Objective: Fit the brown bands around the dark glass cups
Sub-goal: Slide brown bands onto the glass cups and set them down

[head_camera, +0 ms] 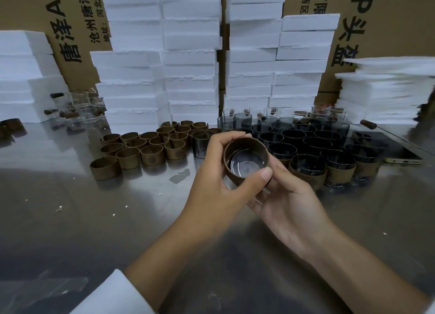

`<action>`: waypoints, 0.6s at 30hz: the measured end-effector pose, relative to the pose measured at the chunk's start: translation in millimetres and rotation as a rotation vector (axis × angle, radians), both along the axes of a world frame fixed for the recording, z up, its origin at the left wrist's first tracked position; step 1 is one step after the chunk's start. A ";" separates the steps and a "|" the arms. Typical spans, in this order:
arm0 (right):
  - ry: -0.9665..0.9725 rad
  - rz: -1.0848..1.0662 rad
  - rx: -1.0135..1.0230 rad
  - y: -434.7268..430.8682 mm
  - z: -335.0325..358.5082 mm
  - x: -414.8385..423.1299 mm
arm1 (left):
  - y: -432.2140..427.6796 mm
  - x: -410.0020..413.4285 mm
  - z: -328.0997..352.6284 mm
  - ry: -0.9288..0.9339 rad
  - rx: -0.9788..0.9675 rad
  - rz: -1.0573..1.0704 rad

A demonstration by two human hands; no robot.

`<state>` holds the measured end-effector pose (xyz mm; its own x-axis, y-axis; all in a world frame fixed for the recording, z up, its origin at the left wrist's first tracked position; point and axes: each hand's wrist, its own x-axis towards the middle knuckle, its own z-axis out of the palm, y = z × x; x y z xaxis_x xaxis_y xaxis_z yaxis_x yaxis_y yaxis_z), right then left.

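Above the steel table (98, 219) I hold one dark glass cup (246, 164) with a brown band (253, 143) around it, its mouth tilted toward me. My left hand (216, 172) grips the banded cup from the left, thumb along its near rim. My right hand (289, 196) cradles it from below and the right. Several loose brown bands (146, 146) stand in a cluster to the left. Several bare dark cups (306, 139) are packed together to the right, and three banded cups (329, 170) stand at that group's near edge.
Tall stacks of white foam blocks (190, 55) and cardboard boxes (70, 19) wall off the back. Clear glasses (80, 111) with brown handles sit far left. A phone (400, 159) lies at the right. Thin foam sheets (386, 90) are piled at the far right.
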<state>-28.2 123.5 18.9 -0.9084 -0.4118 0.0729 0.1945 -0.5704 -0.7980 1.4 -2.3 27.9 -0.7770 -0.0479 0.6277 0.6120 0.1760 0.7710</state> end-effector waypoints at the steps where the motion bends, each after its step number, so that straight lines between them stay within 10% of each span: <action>1: 0.001 -0.002 0.017 -0.1 0.5 1.4 | 0.1 0.1 -0.3 -0.001 -0.019 -0.002; 18: 0.090 0.034 0.108 1.2 8.0 6.1 | 0.1 0.5 -1.4 -0.112 -0.114 -0.097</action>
<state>-22.1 124.8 26.9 -0.8854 -0.4523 0.1073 0.1372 -0.4747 -0.8694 2.0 -2.3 26.5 -0.8397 0.0970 0.5343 0.5420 0.2107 0.8135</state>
